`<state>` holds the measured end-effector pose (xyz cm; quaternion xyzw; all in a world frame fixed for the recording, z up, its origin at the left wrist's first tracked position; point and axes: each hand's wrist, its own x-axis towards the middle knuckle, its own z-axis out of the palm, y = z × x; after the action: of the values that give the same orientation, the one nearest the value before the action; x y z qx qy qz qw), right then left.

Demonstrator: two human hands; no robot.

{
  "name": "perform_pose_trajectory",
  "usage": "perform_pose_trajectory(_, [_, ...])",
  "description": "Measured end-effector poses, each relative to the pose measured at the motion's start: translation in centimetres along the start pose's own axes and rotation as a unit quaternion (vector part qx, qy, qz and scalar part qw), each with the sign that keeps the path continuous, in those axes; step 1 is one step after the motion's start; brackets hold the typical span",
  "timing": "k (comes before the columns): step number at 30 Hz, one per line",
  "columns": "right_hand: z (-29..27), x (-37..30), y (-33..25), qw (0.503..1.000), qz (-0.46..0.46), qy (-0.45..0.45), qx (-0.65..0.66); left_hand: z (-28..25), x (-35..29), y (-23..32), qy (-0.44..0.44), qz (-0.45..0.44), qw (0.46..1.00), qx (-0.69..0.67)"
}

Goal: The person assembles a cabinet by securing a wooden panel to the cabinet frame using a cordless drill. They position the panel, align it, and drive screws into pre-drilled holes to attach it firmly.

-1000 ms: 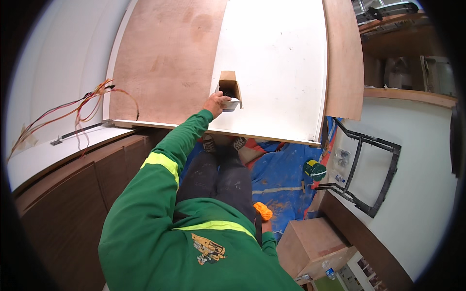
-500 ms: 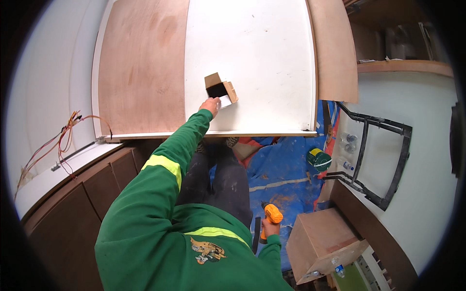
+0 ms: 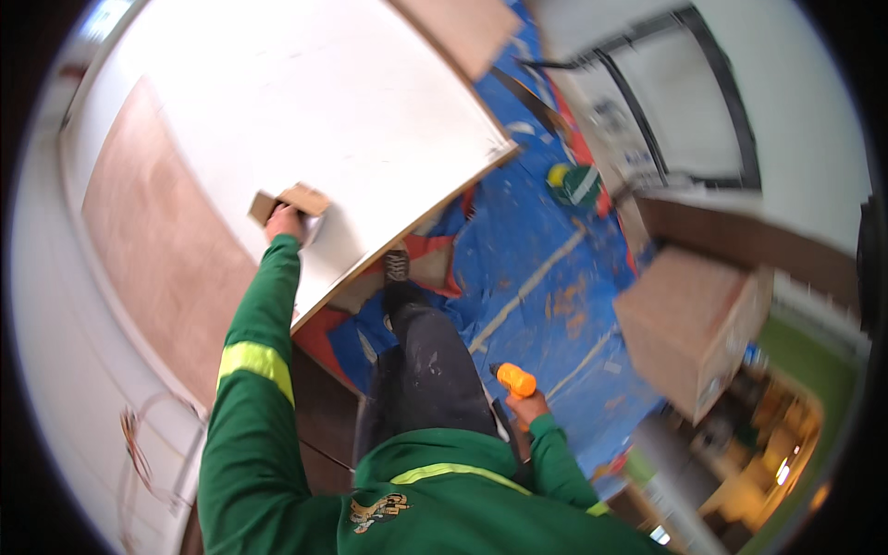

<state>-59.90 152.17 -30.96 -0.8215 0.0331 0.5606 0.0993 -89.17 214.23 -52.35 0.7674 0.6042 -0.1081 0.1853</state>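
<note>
Left hand (image 3: 285, 225) outstretched, fingers (image 3: 288, 214) gripping box (image 3: 306, 198); right hand (image 3: 528, 407) low (beside thigh (image 3: 440, 365)), fingers round drill (image 3: 515, 380).

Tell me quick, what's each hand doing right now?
Left hand: closed, holding a small cardboard box.
Right hand: closed, holding an orange power drill.

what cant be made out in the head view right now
Head view:
Inside the cardboard box: obscured by the left hand and blur.
Grip of the orange drill: covered by the right hand.
Ends of the wires: motion blur.
Far end of the white board: cut by the top edge.
</note>
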Motion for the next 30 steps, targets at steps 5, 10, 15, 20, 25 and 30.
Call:
perform_pose_trajectory(5, [1.6,-0.4,5.2,0.989,0.038,-0.013,-0.139,-0.4,0.3,-0.6,0.011,0.007,0.998,0.062])
perform_pose_trajectory(10, [2.2,-0.6,7.8,0.985,0.069,0.009,-0.161,1.4,1.5,-2.8,0.055,0.055,0.995,0.055])
perform_pose_trajectory(15, [2.8,-0.8,5.5,0.984,0.051,0.021,-0.169,1.8,3.6,-4.6,0.019,-0.017,0.999,-0.048])
perform_pose_trajectory(20, [2.7,-2.0,-2.7,0.996,0.062,0.010,-0.063,0.7,3.5,-4.7,0.010,0.027,1.000,-0.013])
perform_pose_trajectory(25, [4.2,-0.7,-10.8,1.000,0.000,0.005,0.000,0.1,2.3,-4.4,0.000,0.020,0.995,-0.093])
perform_pose_trajectory(30, [9.2,0.7,-16.5,0.999,-0.037,0.001,0.024,-0.9,1.2,-5.3,0.075,0.101,0.990,-0.062])
